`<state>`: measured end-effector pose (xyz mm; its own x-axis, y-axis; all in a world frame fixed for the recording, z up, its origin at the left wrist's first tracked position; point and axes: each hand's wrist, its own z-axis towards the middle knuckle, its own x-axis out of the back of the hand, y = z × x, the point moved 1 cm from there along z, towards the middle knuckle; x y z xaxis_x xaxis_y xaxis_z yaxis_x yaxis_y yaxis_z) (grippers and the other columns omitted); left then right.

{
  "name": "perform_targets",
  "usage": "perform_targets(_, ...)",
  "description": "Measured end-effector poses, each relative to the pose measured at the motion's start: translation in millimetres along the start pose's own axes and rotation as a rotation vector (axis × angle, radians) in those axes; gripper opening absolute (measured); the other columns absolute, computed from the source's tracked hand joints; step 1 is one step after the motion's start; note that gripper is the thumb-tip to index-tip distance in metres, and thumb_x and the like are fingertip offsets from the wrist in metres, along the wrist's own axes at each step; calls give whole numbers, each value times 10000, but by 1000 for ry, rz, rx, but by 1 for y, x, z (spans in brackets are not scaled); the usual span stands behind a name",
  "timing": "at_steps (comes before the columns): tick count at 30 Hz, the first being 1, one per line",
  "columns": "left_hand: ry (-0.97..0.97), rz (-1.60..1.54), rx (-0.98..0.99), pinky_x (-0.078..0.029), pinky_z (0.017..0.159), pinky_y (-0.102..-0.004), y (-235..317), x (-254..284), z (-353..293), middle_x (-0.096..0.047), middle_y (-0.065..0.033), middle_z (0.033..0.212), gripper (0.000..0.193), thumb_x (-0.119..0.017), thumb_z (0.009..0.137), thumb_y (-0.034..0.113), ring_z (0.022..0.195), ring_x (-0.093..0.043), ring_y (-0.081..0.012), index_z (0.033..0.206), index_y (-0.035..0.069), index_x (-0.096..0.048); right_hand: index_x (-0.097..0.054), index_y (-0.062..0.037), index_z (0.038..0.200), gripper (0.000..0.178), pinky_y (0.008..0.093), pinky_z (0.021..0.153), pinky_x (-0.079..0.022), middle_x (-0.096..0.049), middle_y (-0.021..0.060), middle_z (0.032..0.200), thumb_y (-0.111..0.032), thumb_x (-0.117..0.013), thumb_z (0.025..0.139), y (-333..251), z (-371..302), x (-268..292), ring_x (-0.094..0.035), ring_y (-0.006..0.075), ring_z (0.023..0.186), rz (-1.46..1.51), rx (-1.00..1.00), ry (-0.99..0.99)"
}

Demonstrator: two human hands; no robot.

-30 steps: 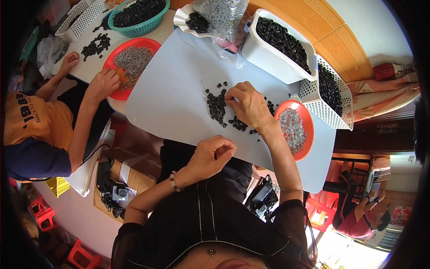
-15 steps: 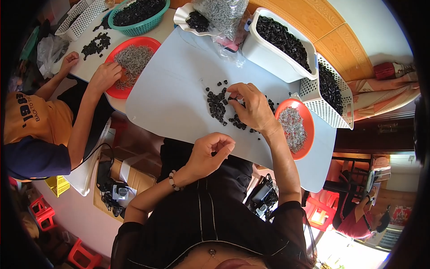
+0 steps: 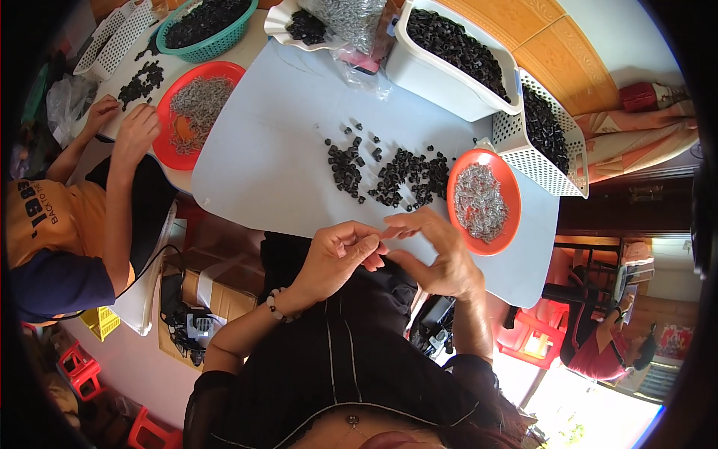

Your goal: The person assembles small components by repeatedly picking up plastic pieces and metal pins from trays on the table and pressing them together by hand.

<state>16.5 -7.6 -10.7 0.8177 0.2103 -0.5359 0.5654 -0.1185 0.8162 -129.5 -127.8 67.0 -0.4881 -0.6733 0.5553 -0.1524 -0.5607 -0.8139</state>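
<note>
Just off the near table edge, my left hand (image 3: 340, 256) is closed, thumb against fingers; whatever it pinches is too small to make out. My right hand (image 3: 445, 258) meets it from the right, thumb and forefinger spread apart around the left fingertips. Beyond them, small black plastic pieces (image 3: 400, 176) lie loose on the pale blue table (image 3: 258, 142), with another cluster of black pieces (image 3: 345, 170) to their left. At the right, an orange-red dish (image 3: 514, 196) holds many small, shiny metal or clear parts (image 3: 480, 202).
Behind stand a white tub (image 3: 441, 93) and a perforated white basket (image 3: 516, 146), both full of black pieces. A scalloped white dish (image 3: 280, 31) and a bag of grey parts (image 3: 351, 22) sit farther left. A co-worker's hands (image 3: 136, 133) are beside a red dish (image 3: 168, 150).
My right hand has come back from the black pieces, where it pinched a small black one, to my left hand. The view has shifted slightly. The co-worker's hand has left the red dish.
</note>
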Motion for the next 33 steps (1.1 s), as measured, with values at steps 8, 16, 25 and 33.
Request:
perform_targets(8, -19, 100, -36, -516, 690, -221, -3, -7, 4, -676, -40, 874, 198, -619, 999, 172, 753, -621, -76, 1085, 14, -701, -662, -66, 1058, 224, 445, 735, -516, -686, 118, 920, -111, -693, 841, 78, -24, 68, -638, 320, 865, -753, -326, 307)
perform_targets(16, -33, 78, 19, -502, 678, -218, -4, -11, 7, -646, -15, 830, 200, -621, 998, 169, 743, -594, -67, 1085, 6, -698, -630, -65, 917, 112, 466, 740, -512, -663, 116, 885, -75, -685, 820, 109, -30, 70, -623, 338, 866, -663, -387, 329)
perform_targets(25, -33, 47, 17, -510, 693, -234, -1, -11, 10, -658, -32, 863, 215, -654, 974, 139, 754, -615, -86, 1128, -10, -668, -645, -3, 874, 75, 354, 692, -532, -696, 124, 798, -74, -670, 867, 99, -26, 84, -686, 246, 736, -334, -493, 468)
perform_targets(33, -12, 70, 43, -501, 684, -229, -2, -12, 13, -670, -40, 872, 231, -652, 979, 173, 749, -619, -87, 1124, -7, -664, -682, 22, 963, 123, 276, 691, -516, -706, 89, 794, -86, -648, 918, 102, -32, 95, -654, 120, 723, -336, -475, 503)
